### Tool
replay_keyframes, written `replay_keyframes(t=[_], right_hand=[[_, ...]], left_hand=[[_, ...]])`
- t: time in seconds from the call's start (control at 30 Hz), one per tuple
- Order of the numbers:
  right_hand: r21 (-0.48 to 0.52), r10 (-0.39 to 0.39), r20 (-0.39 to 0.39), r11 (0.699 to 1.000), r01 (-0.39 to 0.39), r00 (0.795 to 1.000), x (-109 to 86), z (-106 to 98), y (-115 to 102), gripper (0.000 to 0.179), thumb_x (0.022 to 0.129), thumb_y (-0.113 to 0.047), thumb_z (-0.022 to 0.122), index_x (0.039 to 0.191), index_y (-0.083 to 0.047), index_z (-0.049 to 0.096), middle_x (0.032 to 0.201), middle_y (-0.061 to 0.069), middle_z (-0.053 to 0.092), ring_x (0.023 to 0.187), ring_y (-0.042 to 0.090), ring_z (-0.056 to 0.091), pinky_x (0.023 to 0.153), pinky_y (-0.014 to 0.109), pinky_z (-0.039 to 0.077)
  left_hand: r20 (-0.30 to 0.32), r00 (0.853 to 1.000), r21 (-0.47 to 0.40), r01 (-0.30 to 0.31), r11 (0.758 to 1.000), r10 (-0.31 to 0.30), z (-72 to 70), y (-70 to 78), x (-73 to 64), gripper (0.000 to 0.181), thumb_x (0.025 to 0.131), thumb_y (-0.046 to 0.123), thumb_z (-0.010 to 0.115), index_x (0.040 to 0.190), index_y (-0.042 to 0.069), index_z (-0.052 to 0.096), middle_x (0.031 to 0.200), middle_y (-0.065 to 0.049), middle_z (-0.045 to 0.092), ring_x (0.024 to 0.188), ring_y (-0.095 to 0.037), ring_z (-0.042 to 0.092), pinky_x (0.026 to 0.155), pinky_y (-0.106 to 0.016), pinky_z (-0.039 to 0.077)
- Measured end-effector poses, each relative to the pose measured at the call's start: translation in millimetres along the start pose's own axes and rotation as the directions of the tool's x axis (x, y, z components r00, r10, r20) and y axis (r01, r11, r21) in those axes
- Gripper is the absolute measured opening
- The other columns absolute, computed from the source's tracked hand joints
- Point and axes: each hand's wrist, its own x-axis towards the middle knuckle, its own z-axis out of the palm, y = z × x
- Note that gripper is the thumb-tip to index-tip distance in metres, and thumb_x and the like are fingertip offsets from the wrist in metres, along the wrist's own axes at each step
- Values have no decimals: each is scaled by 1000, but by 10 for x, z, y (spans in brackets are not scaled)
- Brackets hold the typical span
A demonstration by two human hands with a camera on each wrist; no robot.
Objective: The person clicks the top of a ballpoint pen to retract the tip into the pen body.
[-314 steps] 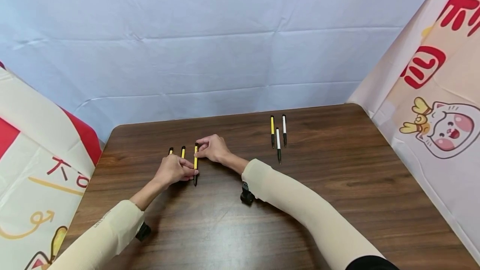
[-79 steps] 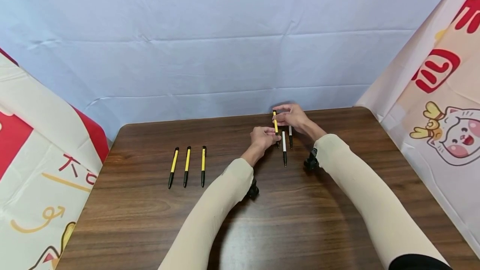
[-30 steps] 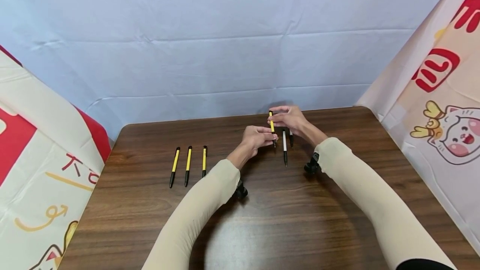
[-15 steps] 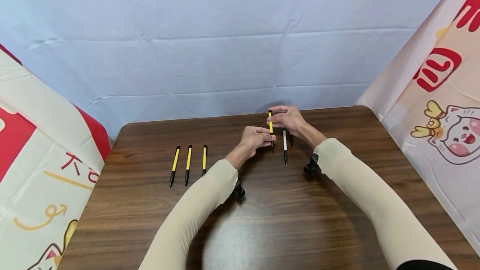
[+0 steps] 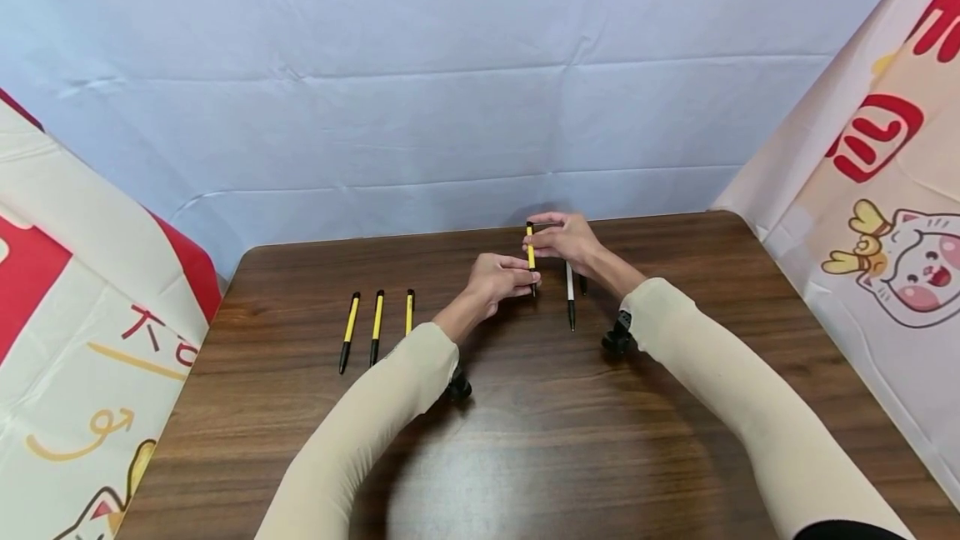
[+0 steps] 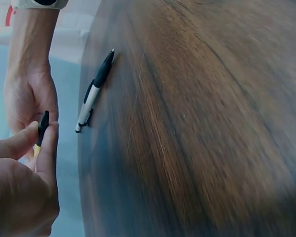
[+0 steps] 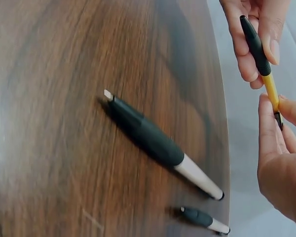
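Observation:
Both hands hold one yellow pen [image 5: 531, 247] with a black grip near the table's back edge. My left hand [image 5: 497, 280] pinches its black lower part between thumb and fingers. The upper yellow end is pinched by my right hand [image 5: 572, 242], as the right wrist view confirms. Below the right hand lies a white pen [image 5: 570, 294] with a black grip. Another white pen [image 5: 583, 284] is beside it, mostly hidden by that hand. Farther left, three yellow pens lie side by side: the left pen [image 5: 349, 332], the middle pen [image 5: 377, 325] and the right pen [image 5: 409, 311], partly covered by the left sleeve.
The brown wooden table [image 5: 525, 440] has its back edge close behind the hands. A pale cloth backdrop [image 5: 450, 107] hangs behind it. Printed banners stand on the left side [image 5: 90, 340] and the right side [image 5: 892, 190].
Earlier, both hands held a yellow pen at the left; it now lies there beside two others. The hands moved right, took hold of another yellow pen and have shifted it slightly left.

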Motion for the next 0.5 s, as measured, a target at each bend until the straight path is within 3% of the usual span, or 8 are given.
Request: replay_keyframes(t=[0.5], right_hand=[[-9,-29,21,1000,30,999,-64,350,-23,56,96,2,76,148,5,55,102,13,80,100,30,79,102,54,56]], left_hand=[[8,1000,68,-23,997,23,-282,27,-224,37,95,0,79,126,-16,68,105,-21,79,100,-28,79,84,-34,66]])
